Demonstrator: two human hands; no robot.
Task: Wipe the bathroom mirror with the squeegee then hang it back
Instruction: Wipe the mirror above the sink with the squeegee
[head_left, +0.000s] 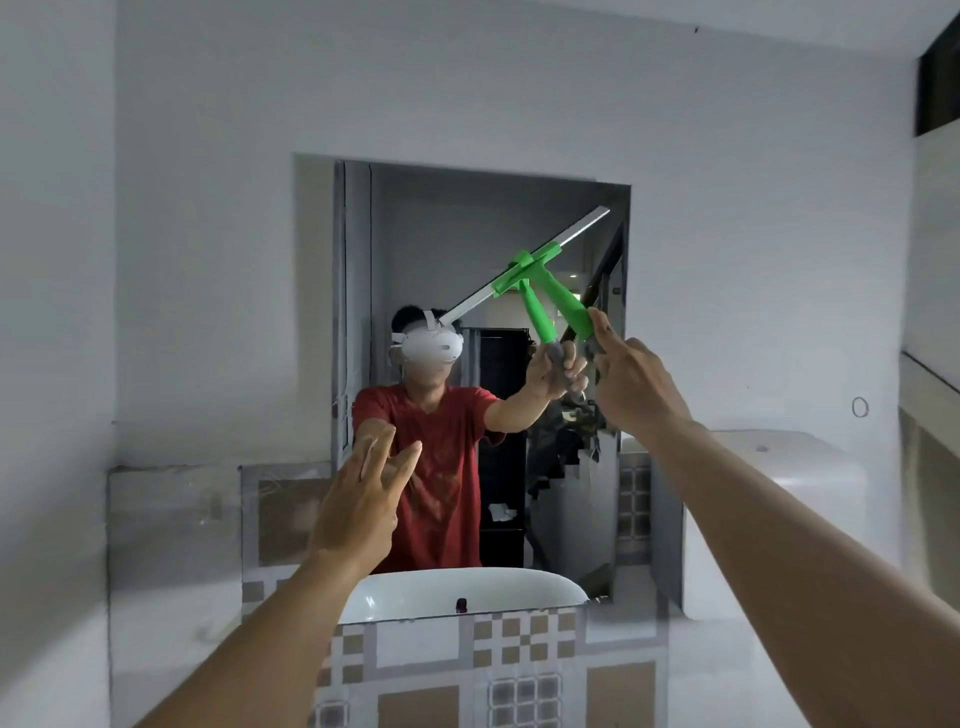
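Left hand (358, 499) raised, fingers spread, empty; right hand (631, 379) grasps squeegee (566, 306), blade tilted against mirror (441, 249).

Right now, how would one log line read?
right hand: holds squeegee | blade tilted on mirror | left hand: open, empty

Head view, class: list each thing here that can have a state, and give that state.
squeegee: held up, blade tilted against the mirror
mirror: mounted on the wall, wiping under way
right hand: gripping the squeegee handle
left hand: open, empty, fingers spread
sink: empty
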